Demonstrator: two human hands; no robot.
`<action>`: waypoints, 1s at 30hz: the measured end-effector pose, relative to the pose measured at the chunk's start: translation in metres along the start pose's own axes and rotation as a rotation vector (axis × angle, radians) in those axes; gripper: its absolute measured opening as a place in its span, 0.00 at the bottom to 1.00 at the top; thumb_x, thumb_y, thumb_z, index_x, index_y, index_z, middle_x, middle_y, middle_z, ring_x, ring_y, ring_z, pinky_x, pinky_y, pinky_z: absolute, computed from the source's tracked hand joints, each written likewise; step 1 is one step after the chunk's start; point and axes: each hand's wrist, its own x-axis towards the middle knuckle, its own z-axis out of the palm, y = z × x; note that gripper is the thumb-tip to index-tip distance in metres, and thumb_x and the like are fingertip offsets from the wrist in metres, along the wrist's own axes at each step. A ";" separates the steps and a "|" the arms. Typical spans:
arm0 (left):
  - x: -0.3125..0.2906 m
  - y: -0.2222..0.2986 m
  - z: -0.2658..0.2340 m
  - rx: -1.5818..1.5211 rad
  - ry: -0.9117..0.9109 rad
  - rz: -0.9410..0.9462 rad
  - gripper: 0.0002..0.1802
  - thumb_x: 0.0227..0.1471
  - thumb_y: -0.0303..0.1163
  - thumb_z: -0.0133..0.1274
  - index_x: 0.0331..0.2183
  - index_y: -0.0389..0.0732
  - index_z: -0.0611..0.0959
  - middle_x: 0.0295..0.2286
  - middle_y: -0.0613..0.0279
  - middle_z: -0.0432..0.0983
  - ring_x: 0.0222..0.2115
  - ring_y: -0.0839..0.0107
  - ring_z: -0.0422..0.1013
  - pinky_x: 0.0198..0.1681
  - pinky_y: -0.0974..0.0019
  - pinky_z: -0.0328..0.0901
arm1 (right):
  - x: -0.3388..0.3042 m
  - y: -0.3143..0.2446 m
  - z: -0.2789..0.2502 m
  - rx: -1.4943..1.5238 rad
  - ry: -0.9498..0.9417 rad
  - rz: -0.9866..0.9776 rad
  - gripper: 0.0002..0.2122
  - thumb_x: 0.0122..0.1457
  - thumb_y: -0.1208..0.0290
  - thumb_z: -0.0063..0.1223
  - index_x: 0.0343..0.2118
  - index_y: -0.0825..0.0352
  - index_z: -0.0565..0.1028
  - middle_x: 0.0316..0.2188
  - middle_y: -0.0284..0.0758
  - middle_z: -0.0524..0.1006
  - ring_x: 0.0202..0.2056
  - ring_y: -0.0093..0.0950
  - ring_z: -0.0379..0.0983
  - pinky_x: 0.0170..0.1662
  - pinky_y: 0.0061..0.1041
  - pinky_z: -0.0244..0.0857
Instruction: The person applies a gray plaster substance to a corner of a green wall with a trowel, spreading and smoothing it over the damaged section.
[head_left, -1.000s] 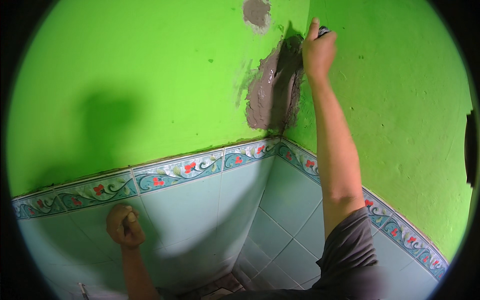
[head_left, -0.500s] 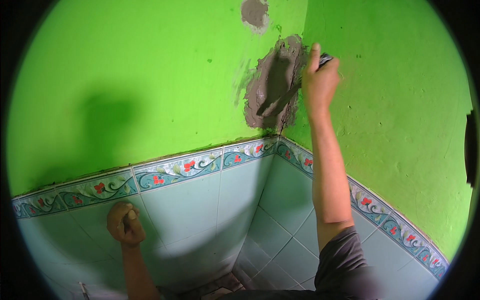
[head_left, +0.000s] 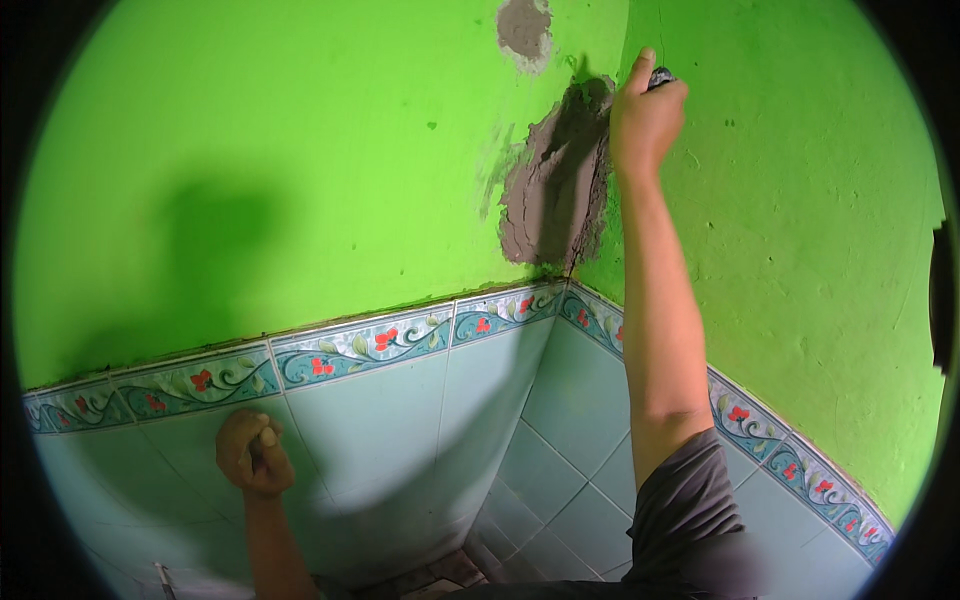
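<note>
My right hand (head_left: 648,120) is raised at the corner of the room, its fingers wrapped round a trowel whose dark handle end (head_left: 660,78) shows above the fist. The hand and the shadow hide the blade. Just left of it, a rough patch of wet grey mortar (head_left: 535,215) covers the green wall along the corner, with ridges and smoothed streaks in it. My left hand (head_left: 254,452) is closed into a fist in front of the tiles at lower left; I cannot make out whether anything is inside it.
Above the large patch is a smaller round mortar patch (head_left: 525,32). A floral border (head_left: 360,345) tops the pale green tiles (head_left: 365,420) on both walls. A thin crack runs down the corner. Shadows of my head and arm fall on the left wall.
My right hand has moved up along the corner with the trowel, and its blade no longer shows against the mortar. A smoother streak shows there. The left hand has stayed nearly still.
</note>
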 end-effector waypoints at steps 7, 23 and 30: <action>0.001 0.001 0.000 0.088 0.022 0.023 0.07 0.57 0.24 0.46 0.38 0.33 0.75 0.32 0.53 0.72 0.18 0.72 0.65 0.17 0.70 0.61 | 0.029 -0.006 0.015 -0.069 -0.001 -0.019 0.26 0.63 0.51 0.45 0.31 0.79 0.67 0.26 0.57 0.76 0.29 0.52 0.75 0.34 0.46 0.67; -0.002 -0.001 -0.003 0.081 -0.011 -0.035 0.06 0.54 0.24 0.48 0.36 0.34 0.76 0.30 0.56 0.72 0.19 0.70 0.69 0.20 0.67 0.67 | 0.109 0.001 0.054 -0.001 -0.127 -0.026 0.25 0.64 0.52 0.44 0.36 0.79 0.72 0.31 0.55 0.76 0.32 0.50 0.73 0.35 0.44 0.65; -0.004 0.004 -0.005 0.193 -0.013 -0.013 0.07 0.55 0.22 0.47 0.38 0.34 0.75 0.31 0.55 0.73 0.20 0.69 0.69 0.19 0.68 0.67 | 0.091 -0.010 -0.012 0.024 -0.207 -0.063 0.24 0.64 0.52 0.46 0.30 0.77 0.69 0.22 0.47 0.73 0.24 0.41 0.69 0.30 0.39 0.65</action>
